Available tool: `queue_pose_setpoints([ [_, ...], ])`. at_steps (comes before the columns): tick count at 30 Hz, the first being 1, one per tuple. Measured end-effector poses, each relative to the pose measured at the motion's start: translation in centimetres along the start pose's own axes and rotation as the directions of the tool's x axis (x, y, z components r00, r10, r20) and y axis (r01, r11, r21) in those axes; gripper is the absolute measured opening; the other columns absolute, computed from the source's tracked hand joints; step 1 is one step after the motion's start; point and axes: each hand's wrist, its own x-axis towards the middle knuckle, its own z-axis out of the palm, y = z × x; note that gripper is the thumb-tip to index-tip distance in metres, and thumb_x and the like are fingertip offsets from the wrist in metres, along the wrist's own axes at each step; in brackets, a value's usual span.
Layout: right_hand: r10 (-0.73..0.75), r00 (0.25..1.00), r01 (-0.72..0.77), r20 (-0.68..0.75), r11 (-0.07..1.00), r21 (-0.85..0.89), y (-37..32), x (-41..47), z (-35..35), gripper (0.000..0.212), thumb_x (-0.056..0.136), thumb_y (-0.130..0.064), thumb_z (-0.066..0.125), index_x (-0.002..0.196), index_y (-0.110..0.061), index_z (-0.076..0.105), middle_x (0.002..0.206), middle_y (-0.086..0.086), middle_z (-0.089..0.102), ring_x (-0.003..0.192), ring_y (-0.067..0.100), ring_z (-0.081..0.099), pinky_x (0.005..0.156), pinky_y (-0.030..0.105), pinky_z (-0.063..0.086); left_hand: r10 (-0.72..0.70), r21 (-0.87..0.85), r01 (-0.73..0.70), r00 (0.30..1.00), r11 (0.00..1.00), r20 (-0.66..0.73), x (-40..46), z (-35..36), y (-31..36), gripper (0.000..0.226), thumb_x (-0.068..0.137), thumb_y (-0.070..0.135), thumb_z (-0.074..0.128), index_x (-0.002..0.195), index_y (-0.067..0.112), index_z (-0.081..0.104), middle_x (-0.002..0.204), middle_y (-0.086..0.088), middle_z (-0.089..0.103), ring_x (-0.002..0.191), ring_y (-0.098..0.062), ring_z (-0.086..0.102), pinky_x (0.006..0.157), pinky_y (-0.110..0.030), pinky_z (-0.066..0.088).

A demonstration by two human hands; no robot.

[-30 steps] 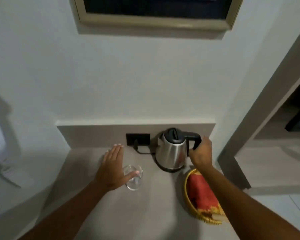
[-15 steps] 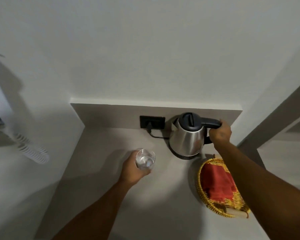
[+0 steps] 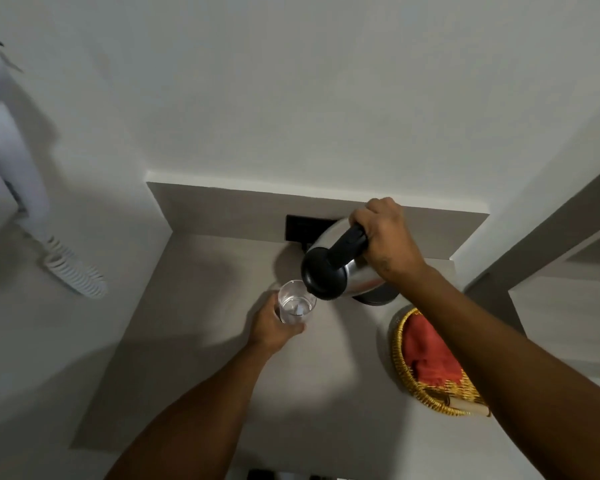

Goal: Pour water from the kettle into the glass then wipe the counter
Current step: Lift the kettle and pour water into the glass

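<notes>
A steel kettle (image 3: pixel 359 277) with a black lid and handle is lifted off its black base (image 3: pixel 376 297) and tipped to the left. My right hand (image 3: pixel 387 237) grips its handle. The spout hangs right over the rim of a clear glass (image 3: pixel 296 303), which my left hand (image 3: pixel 274 329) holds from the near side, upright on or just above the grey counter (image 3: pixel 201 323). A little water shows in the glass. A red cloth (image 3: pixel 428 353) lies in a yellow woven basket (image 3: pixel 400 358) at the right.
A black wall socket (image 3: pixel 300 228) sits behind the kettle on the low backsplash. A white wall-mounted device with a coiled cord (image 3: pixel 75 275) hangs at the left. A doorway frame runs along the right.
My right hand lifted the kettle off its base and tilted it left over the glass. My left hand, first open beside the glass, closed on it and holds it under the spout.
</notes>
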Motion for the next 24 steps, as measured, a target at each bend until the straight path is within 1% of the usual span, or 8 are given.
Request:
queue_pose_setpoints([
  [1, -0.037, 0.999, 0.037, 0.015, 0.999, -0.036, -0.6, 0.1, 0.1, 0.019, 0.072, -0.005, 0.073, 0.082, -0.013, 0.060, 0.082, 0.001, 0.050, 0.084, 0.020, 0.037, 0.077, 0.036, 0.030, 0.010, 0.011, -0.010, 1.000, 1.000, 0.000, 0.0, -0.1, -0.2, 0.069, 0.058, 0.003, 0.092, 0.120, 0.012, 0.062, 0.103, -0.001, 0.069, 0.087, -0.014, 0.063, 0.063, 0.002, 0.044],
  [3, -0.080, 0.996, 0.083, 0.036, 0.991, -0.105, -1.3, 0.1, 0.3, 0.017, 0.076, -0.009, 0.074, 0.085, -0.014, 0.060, 0.085, 0.006, 0.055, 0.086, 0.023, 0.041, 0.080, 0.035, 0.026, 0.018, 0.041, -0.018, 1.000, 0.999, -0.007, 0.0, -0.2, -0.5, 0.063, 0.059, 0.005, 0.092, 0.115, 0.011, 0.064, 0.104, -0.007, 0.069, 0.087, -0.016, 0.060, 0.061, 0.002, 0.041],
  [5, -0.094, 0.995, 0.099, 0.042, 0.985, -0.140, -1.6, 0.2, 0.3, 0.015, 0.078, -0.010, 0.073, 0.086, -0.012, 0.061, 0.087, 0.009, 0.057, 0.089, 0.029, 0.045, 0.081, 0.037, 0.029, 0.017, 0.053, -0.017, 1.000, 0.998, -0.006, 0.1, -0.3, -0.7, 0.058, 0.059, 0.006, 0.092, 0.110, 0.011, 0.064, 0.104, -0.013, 0.070, 0.086, -0.018, 0.059, 0.062, 0.000, 0.041],
  [6, -0.094, 0.994, 0.100, 0.048, 0.984, -0.148, -1.7, 0.1, 0.3, 0.014, 0.079, -0.009, 0.073, 0.087, -0.011, 0.062, 0.088, 0.010, 0.057, 0.090, 0.030, 0.046, 0.082, 0.040, 0.031, 0.019, 0.053, -0.019, 1.000, 0.998, 0.000, 0.1, -0.4, -0.8, 0.058, 0.059, 0.006, 0.092, 0.110, 0.011, 0.065, 0.104, -0.013, 0.070, 0.086, -0.017, 0.059, 0.062, 0.000, 0.042],
  [10, -0.075, 0.994, 0.089, 0.079, 0.979, -0.186, -1.9, 0.2, 0.2, 0.017, 0.078, -0.011, 0.075, 0.090, -0.012, 0.063, 0.091, 0.011, 0.059, 0.094, 0.031, 0.047, 0.085, 0.044, 0.035, 0.034, 0.053, -0.035, 0.999, 0.998, 0.013, 0.2, -0.6, -1.0, 0.058, 0.058, 0.010, 0.093, 0.109, 0.015, 0.065, 0.098, -0.002, 0.068, 0.083, -0.014, 0.060, 0.062, 0.001, 0.042],
  [15, -0.072, 0.996, 0.082, 0.056, 0.976, -0.203, -1.6, 0.4, 0.0, 0.015, 0.079, -0.008, 0.073, 0.090, -0.009, 0.063, 0.089, 0.013, 0.059, 0.092, 0.033, 0.048, 0.084, 0.046, 0.035, 0.052, 0.057, -0.053, 0.998, 0.997, 0.018, 0.3, -0.5, -1.2, 0.060, 0.058, 0.011, 0.094, 0.112, 0.014, 0.066, 0.100, -0.001, 0.066, 0.086, -0.015, 0.059, 0.064, 0.001, 0.042],
  [19, -0.052, 0.997, 0.061, 0.051, 0.978, -0.200, -1.0, 0.0, 0.2, 0.016, 0.078, -0.007, 0.074, 0.090, -0.010, 0.063, 0.089, 0.013, 0.058, 0.092, 0.034, 0.048, 0.083, 0.047, 0.036, 0.064, 0.058, -0.064, 0.998, 0.996, 0.013, 0.4, -0.6, -1.3, 0.060, 0.059, 0.010, 0.093, 0.112, 0.011, 0.066, 0.100, -0.005, 0.066, 0.086, -0.016, 0.058, 0.063, 0.002, 0.040],
  [24, -0.008, 1.000, 0.011, 0.017, 0.986, -0.167, -0.3, -0.5, 0.6, 0.016, 0.079, -0.008, 0.074, 0.090, -0.012, 0.062, 0.091, 0.012, 0.058, 0.093, 0.033, 0.047, 0.082, 0.043, 0.034, 0.067, 0.049, -0.068, 0.998, 0.997, 0.019, 0.4, -0.6, -1.3, 0.062, 0.059, 0.010, 0.093, 0.115, 0.009, 0.066, 0.099, -0.003, 0.064, 0.087, -0.015, 0.056, 0.065, 0.002, 0.040],
])
